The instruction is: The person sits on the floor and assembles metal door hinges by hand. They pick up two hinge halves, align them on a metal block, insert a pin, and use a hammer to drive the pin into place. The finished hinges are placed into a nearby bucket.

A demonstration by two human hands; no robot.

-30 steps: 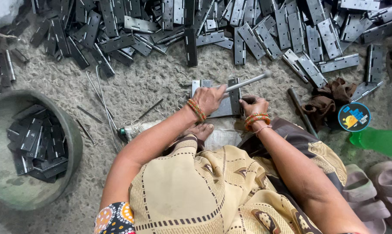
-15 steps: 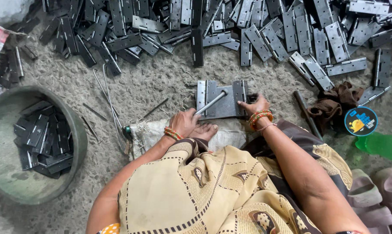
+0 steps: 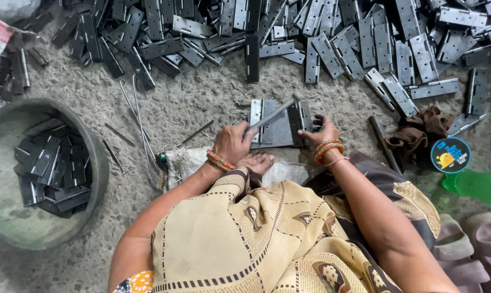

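Seated on the gritty floor (image 3: 213,103), I work over the open hinge (image 3: 275,127), which lies flat just beyond my knees and serves here as the reference point. Beyond the hinge, across the top of the view, a broad heap of hinges (image 3: 321,38) is spread. Well to its left stands a round basin (image 3: 96,163) holding a small stack of dark hinges. To the hinge's right lie a dark rod (image 3: 380,142) and a crumpled brown cloth (image 3: 413,133). Between the hinge and the basin, thin pins (image 3: 139,122) are scattered.

My left hand (image 3: 232,142) is closed round the handle of a hammer (image 3: 272,114), whose head is raised above the hinge's right leaf. My right hand (image 3: 319,130) presses the hinge's right edge, fingers curled over it.

Change: half a second earlier the hammer lay lower and nearer the hinge's middle; now its head sits higher and further right, consistent with a lift between blows. The hinge itself has not shifted, and my right hand keeps the same hold.
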